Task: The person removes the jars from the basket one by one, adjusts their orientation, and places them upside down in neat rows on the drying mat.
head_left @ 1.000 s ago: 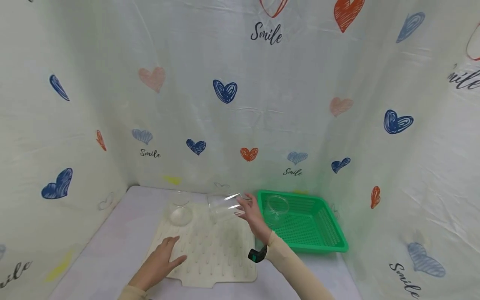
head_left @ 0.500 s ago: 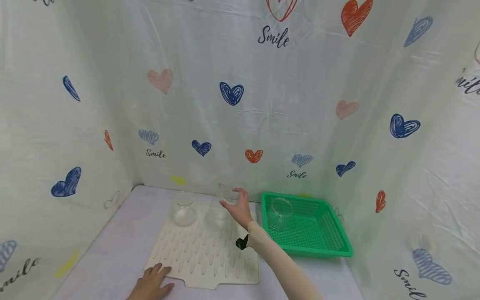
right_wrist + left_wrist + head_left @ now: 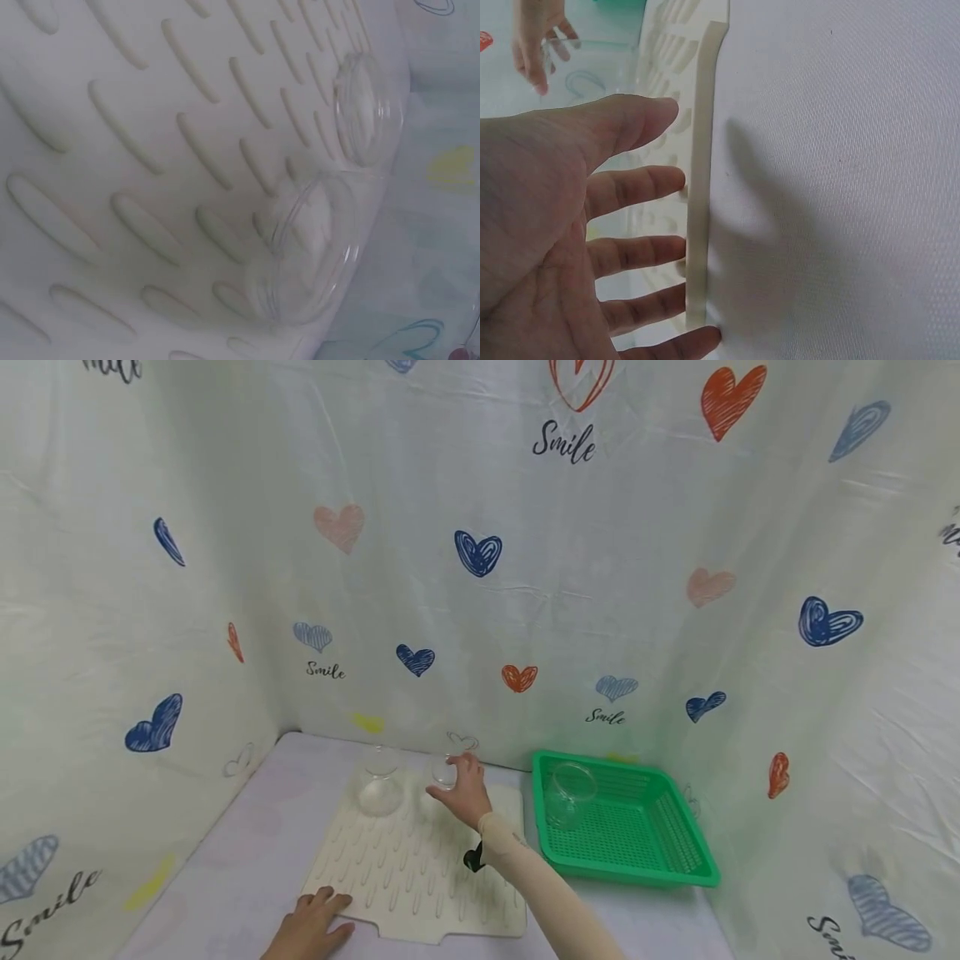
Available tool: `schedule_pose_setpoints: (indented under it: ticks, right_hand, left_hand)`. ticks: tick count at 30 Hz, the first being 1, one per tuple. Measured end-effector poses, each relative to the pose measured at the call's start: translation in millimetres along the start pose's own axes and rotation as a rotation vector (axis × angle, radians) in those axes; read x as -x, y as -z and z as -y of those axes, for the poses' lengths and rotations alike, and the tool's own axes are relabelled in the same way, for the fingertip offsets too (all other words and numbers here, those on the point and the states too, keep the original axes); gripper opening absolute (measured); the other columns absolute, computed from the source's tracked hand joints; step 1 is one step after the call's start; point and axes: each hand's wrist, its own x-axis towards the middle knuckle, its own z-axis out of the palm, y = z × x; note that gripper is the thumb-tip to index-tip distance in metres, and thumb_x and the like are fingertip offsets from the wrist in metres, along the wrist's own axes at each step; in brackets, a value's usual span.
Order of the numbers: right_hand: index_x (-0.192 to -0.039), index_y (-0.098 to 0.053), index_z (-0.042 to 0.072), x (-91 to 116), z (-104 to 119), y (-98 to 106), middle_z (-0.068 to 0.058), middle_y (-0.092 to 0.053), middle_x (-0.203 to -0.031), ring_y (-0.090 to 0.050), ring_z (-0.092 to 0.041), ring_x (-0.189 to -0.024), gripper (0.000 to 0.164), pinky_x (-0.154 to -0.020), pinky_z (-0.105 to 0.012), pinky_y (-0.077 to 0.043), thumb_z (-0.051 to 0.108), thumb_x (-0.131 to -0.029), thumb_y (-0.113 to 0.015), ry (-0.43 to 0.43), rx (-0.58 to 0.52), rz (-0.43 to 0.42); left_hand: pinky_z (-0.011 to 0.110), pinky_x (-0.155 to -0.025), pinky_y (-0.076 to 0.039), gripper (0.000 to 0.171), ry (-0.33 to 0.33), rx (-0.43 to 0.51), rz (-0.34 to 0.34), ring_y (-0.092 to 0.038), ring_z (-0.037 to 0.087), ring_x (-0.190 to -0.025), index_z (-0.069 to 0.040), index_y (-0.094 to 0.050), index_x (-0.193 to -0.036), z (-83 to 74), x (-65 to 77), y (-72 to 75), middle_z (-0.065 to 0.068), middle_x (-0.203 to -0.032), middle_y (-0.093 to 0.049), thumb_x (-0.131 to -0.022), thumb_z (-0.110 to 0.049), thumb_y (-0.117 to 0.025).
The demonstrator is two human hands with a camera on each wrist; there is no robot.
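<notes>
My right hand [image 3: 467, 795] holds a clear glass cup [image 3: 444, 773] near the far edge of the cream drying mat [image 3: 416, 881]. This cup [image 3: 315, 251] stands upside down, rim on the ribbed mat in the right wrist view. To its left another clear glass cup [image 3: 379, 789] is also rim-down on the mat. My left hand [image 3: 311, 927] rests at the mat's near left corner. In the left wrist view, the left hand's fingers [image 3: 641, 187] are spread and straight along the mat's edge. Beyond it the right hand [image 3: 544, 34] shows beside the cup.
A green plastic basket [image 3: 630, 872] stands on the table right of the mat, with one clear glass cup [image 3: 572, 797] in its left part. A curtain [image 3: 525, 602] printed with hearts encloses the white table [image 3: 217, 877] at the back and sides.
The right hand has brought the cup from near the basket leftward, turning it from lying sideways to upside down on the mat. The left hand has lowered to the mat's corner.
</notes>
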Motion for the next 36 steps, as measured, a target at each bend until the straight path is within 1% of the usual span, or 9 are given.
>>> schedule_pose_setpoints:
  ticks: [7,12,16,20,25,27,30,34,36]
  right_hand:
    - [-0.131,-0.049,0.014,4,-4,-2,-0.014,-0.028,-0.152,-0.039,-0.034,-0.133,0.065,-0.098,-0.049,-0.047,0.055,-0.084,-0.067,0.019,0.069,-0.013]
    - [-0.131,-0.050,0.010,3,-8,-3,-0.020,-0.026,-0.154,-0.039,-0.038,-0.133,0.067,-0.098,-0.053,-0.046,0.060,-0.088,-0.059,0.066,0.133,-0.008]
    - [-0.134,-0.051,0.010,4,-10,-2,-0.020,-0.025,-0.155,-0.038,-0.039,-0.135,0.068,-0.101,-0.054,-0.044,0.062,-0.089,-0.055,0.085,0.128,0.011]
    - [-0.139,-0.048,0.014,5,-13,1,-0.018,-0.023,-0.156,-0.035,-0.039,-0.137,0.067,-0.103,-0.054,-0.042,0.060,-0.091,-0.054,0.094,0.137,0.038]
    - [-0.148,-0.037,0.016,7,-13,8,-0.019,-0.021,-0.156,-0.030,-0.039,-0.140,0.070,-0.105,-0.056,-0.039,0.059,-0.093,-0.051,0.080,0.103,0.067]
    - [-0.149,-0.033,0.015,7,-11,14,-0.019,-0.021,-0.156,-0.028,-0.039,-0.141,0.071,-0.107,-0.056,-0.037,0.059,-0.095,-0.047,0.066,0.066,0.057]
    - [-0.149,-0.032,0.010,6,-10,32,-0.020,-0.023,-0.156,-0.027,-0.038,-0.142,0.070,-0.110,-0.057,-0.033,0.055,-0.097,-0.046,0.059,-0.018,0.004]
    - [-0.145,-0.037,0.008,4,-17,64,-0.018,-0.031,-0.152,-0.033,-0.035,-0.140,0.063,-0.108,-0.056,-0.035,0.048,-0.098,-0.051,0.087,-0.111,-0.118]
    - [-0.144,-0.039,0.012,5,-25,82,-0.015,-0.034,-0.149,-0.036,-0.033,-0.138,0.058,-0.106,-0.055,-0.038,0.044,-0.098,-0.053,0.076,-0.132,-0.181]
  left_hand:
    - [0.065,-0.076,-0.047,0.043,-0.028,-0.014,-0.056,-0.053,0.048,-0.105,-0.010,-0.066,-0.112,-3.0,-2.9,1.0,0.020,-0.120,-0.057,-0.081,-0.039,-0.073]
    - [0.063,-0.073,-0.048,0.040,-0.030,-0.033,-0.070,-0.053,0.047,-0.103,-0.010,-0.067,-0.111,-5.9,-3.3,2.6,0.018,-0.118,-0.057,-0.082,-0.038,-0.073]
    - [0.061,-0.072,-0.049,0.038,-0.029,-0.054,-0.075,-0.054,0.046,-0.100,-0.010,-0.067,-0.110,-6.7,-4.1,1.4,0.016,-0.115,-0.058,-0.082,-0.036,-0.073]
    - [0.059,-0.071,-0.049,0.038,-0.029,-0.054,-0.069,-0.054,0.045,-0.096,-0.010,-0.067,-0.108,-6.1,-4.5,-0.3,0.016,-0.111,-0.058,-0.083,-0.037,-0.073]
    - [0.056,-0.069,-0.050,0.032,-0.012,-0.040,-0.052,-0.055,0.040,-0.092,-0.010,-0.068,-0.105,-5.2,-5.7,-1.0,0.010,-0.102,-0.057,-0.084,-0.033,-0.072]
    - [0.054,-0.068,-0.051,0.030,-0.007,-0.042,-0.048,-0.055,0.037,-0.089,-0.011,-0.069,-0.104,-4.3,-6.7,-1.2,0.008,-0.099,-0.057,-0.085,-0.033,-0.071]
    - [0.051,-0.065,-0.050,0.028,-0.006,-0.045,-0.055,-0.055,0.033,-0.084,-0.011,-0.069,-0.102,-4.7,-9.8,-1.4,0.006,-0.095,-0.057,-0.086,-0.034,-0.070]
    - [0.049,-0.064,-0.050,0.027,0.009,-0.044,-0.058,-0.054,0.030,-0.079,-0.010,-0.070,-0.099,-6.1,-13.2,0.5,0.006,-0.093,-0.058,-0.086,-0.033,-0.070]
    - [0.050,-0.064,-0.050,0.026,0.024,-0.046,-0.047,-0.054,0.031,-0.079,-0.009,-0.071,-0.098,-7.6,-14.8,2.6,0.008,-0.093,-0.058,-0.086,-0.033,-0.069]
